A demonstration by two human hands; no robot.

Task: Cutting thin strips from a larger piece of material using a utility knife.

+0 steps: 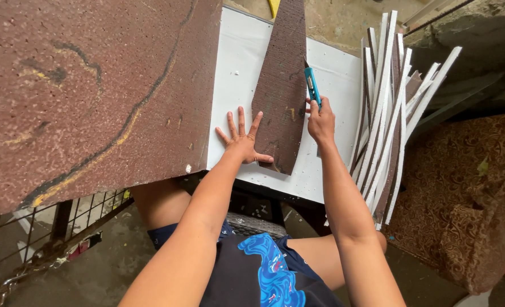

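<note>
A long brown tapered strip [281, 85] of textured sheet lies flat on a white board [235, 62] on the bench in front of you, its narrow point toward your body. Your left hand [242, 139] presses down just beside the strip's left edge, fingers spread and released flat, thumb touching the strip near its tip. Your right hand [320, 122] is clenched around a blue utility knife [312, 85], the blade set against the strip's right edge.

The knife runs toward you, so a slip could carry the blade off the edge toward your right forearm or your lap below the bench. Your left thumb lies near the cut's lower end; if the strip shifts under light pressure, the cut may wander toward it.

To the right, a loose pile of cut strips [386, 119], brown and white, leans over the board's edge and could slide to the floor if your elbow nudges it. A large brown sheet [87, 91] overhangs at left.
</note>
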